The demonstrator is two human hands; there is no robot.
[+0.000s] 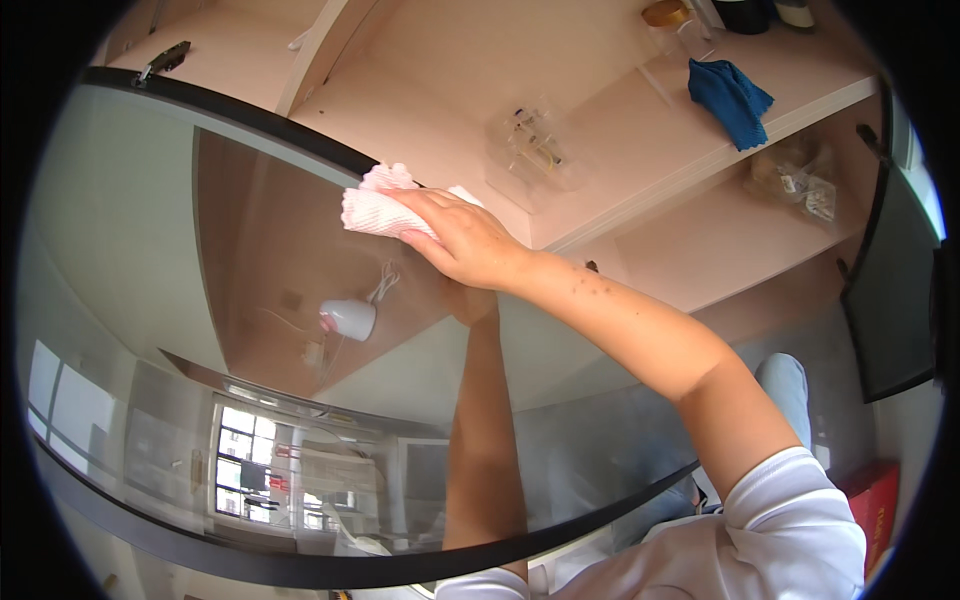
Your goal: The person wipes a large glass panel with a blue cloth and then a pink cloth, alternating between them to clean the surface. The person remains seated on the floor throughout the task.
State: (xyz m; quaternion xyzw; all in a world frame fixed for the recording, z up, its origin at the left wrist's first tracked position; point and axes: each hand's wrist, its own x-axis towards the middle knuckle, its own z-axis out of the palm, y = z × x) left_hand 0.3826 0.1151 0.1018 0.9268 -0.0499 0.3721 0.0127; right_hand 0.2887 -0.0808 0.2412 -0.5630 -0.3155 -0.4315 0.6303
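My right hand (465, 236) grips a pink textured cloth (386, 206) against the black-framed edge of a glass cabinet door (285, 247). The cloth is bunched under my fingers, and a pale bit of it shows past my knuckles. Behind the tinted glass, my left arm reaches up from below the door's lower frame. My left hand (474, 304) is dim there and partly covered by the right one, so its fingers cannot be made out. The door spans the left and lower picture, with a window and room reflected in it.
A blue cloth (727, 101) hangs over the shelf edge (795, 112). Clear plastic packaging (536, 150) with small parts lies inside the cabinet. Plastic bags (799, 184) sit on the lower shelf. Another dark door (896, 292) stands open at right, above a red box (874, 510).
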